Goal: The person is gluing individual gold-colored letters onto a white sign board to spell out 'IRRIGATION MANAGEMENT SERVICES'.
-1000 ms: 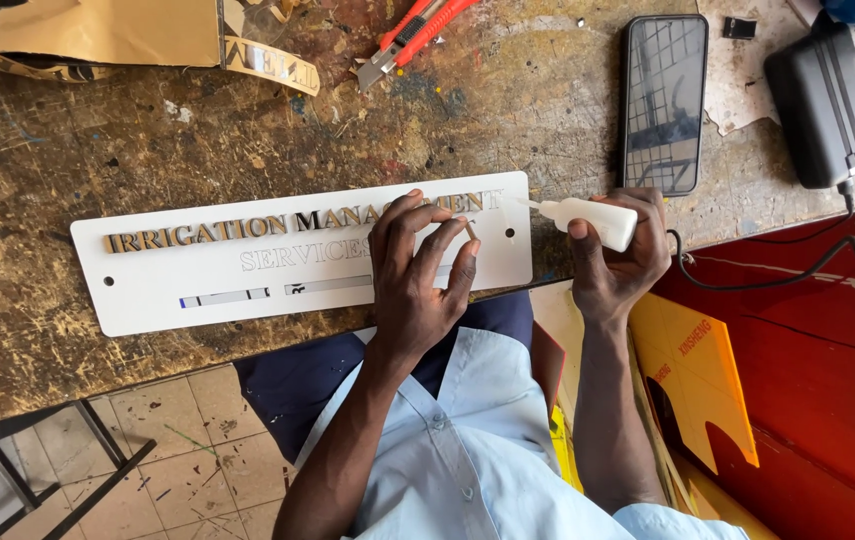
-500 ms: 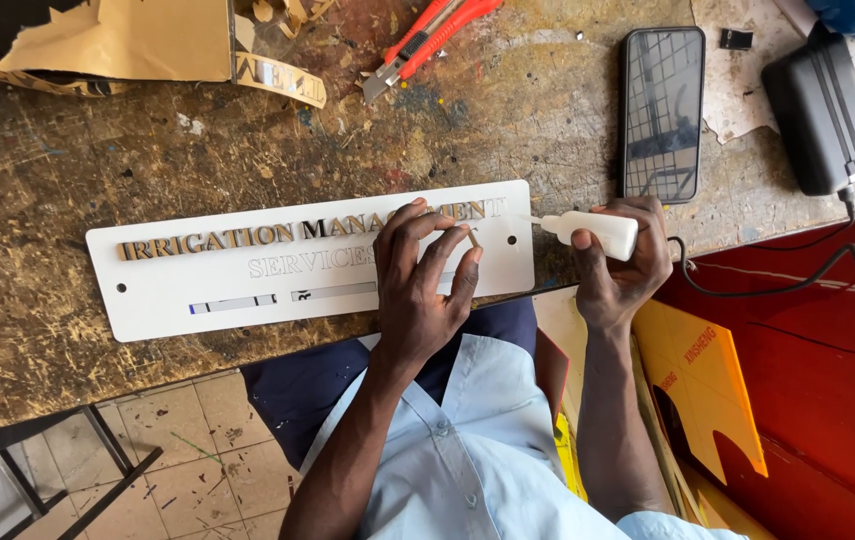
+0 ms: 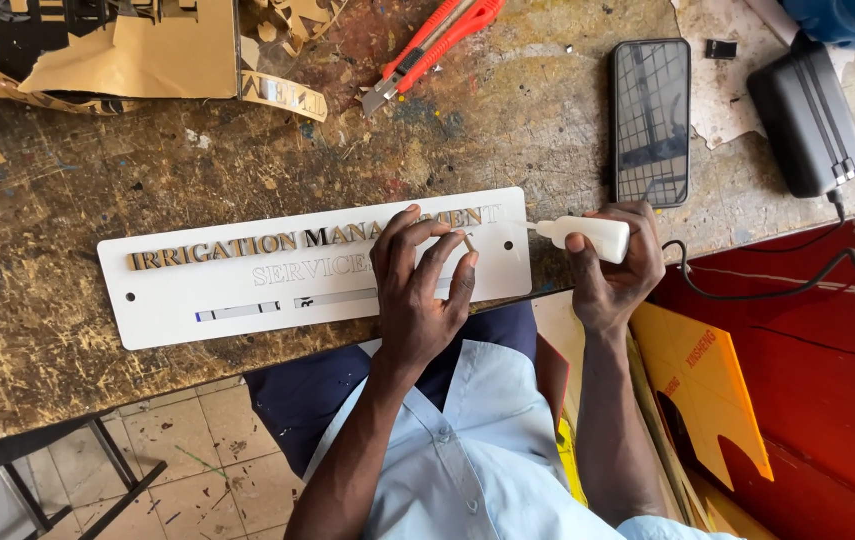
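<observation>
Lying under hands [image 3: 423, 290] — sign plate [image 3: 198, 300].

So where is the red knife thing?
In the head view, the red utility knife lies at the far edge of the worn wooden table, left of the black phone and above the white sign plate.

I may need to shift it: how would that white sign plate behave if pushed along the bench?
The white sign plate looks thin, flat and stiff, so it would probably slide, not tip. Its glued letters seem small and may knock loose.
</observation>
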